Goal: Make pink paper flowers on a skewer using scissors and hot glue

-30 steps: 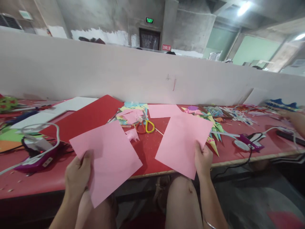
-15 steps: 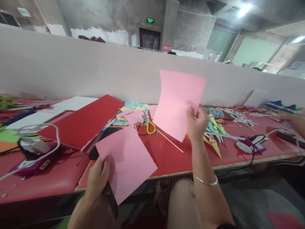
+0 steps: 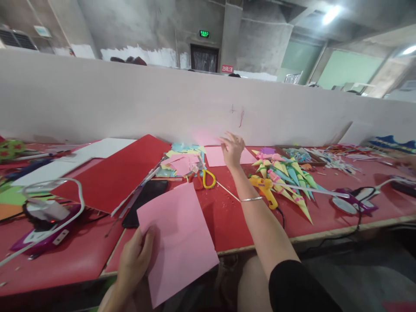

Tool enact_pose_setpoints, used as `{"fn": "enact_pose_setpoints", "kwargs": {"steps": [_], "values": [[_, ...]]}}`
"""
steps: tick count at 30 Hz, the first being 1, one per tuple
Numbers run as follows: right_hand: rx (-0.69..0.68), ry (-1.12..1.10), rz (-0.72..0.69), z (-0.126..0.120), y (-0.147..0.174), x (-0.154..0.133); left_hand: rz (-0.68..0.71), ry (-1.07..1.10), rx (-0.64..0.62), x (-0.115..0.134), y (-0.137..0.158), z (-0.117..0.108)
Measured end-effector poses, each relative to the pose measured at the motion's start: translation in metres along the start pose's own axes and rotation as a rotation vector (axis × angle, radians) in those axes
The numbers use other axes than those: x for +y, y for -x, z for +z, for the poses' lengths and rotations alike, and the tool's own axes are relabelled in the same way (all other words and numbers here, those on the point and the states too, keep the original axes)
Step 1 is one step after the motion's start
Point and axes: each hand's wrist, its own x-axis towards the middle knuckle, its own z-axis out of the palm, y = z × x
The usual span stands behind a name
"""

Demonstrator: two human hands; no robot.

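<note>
My left hand (image 3: pixel 134 255) grips the left edge of a pink sheet of paper (image 3: pixel 182 242), thumb on top, in front of the table's near edge. Reaching toward the white partition, my right hand (image 3: pixel 233 149) has its fingers apart. A motion-smeared pink sheet (image 3: pixel 207 137) is just left of its fingertips; whether they touch cannot be made out. Below and behind that hand, pink paper (image 3: pixel 214 157) lies on the red table. Scissors (image 3: pixel 208 178) with red and yellow handles lie beside pink and yellow paper scraps (image 3: pixel 183 162).
A yellow glue gun (image 3: pixel 264 186) lies right of my forearm, by several paper cones (image 3: pixel 292 173). Red board (image 3: pixel 113 173) and a black phone (image 3: pixel 146 201) are on the left. Purple power strips (image 3: pixel 48 234) with cables sit at both sides. The white partition (image 3: pixel 146 99) stands behind.
My right hand has moved forward and left, its fingers opening from the raised pink sheet, which is now a blur by the partition. My left hand still holds its sheet, slightly lower.
</note>
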Motion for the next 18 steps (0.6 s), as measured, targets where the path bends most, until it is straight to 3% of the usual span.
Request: {"fn": "enact_pose_setpoints", "kwargs": {"steps": [3, 9, 14, 18], "values": [[-0.299, 0.094, 0.098, 0.024, 0.02, 0.007, -0.005, -0.016, -0.008, -0.002, 0.0, 0.0], [-0.489, 0.122, 0.231, 0.054, 0.058, 0.034, -0.013, -0.016, -0.005, 0.002, 0.002, -0.002], [-0.521, 0.118, 0.246, 0.047, 0.055, 0.04, -0.04, 0.104, -0.001, 0.004, 0.002, -0.002], [-0.569, 0.01, 0.091, 0.021, 0.048, 0.019, -0.117, 0.198, 0.074, 0.021, -0.005, -0.009]]}}
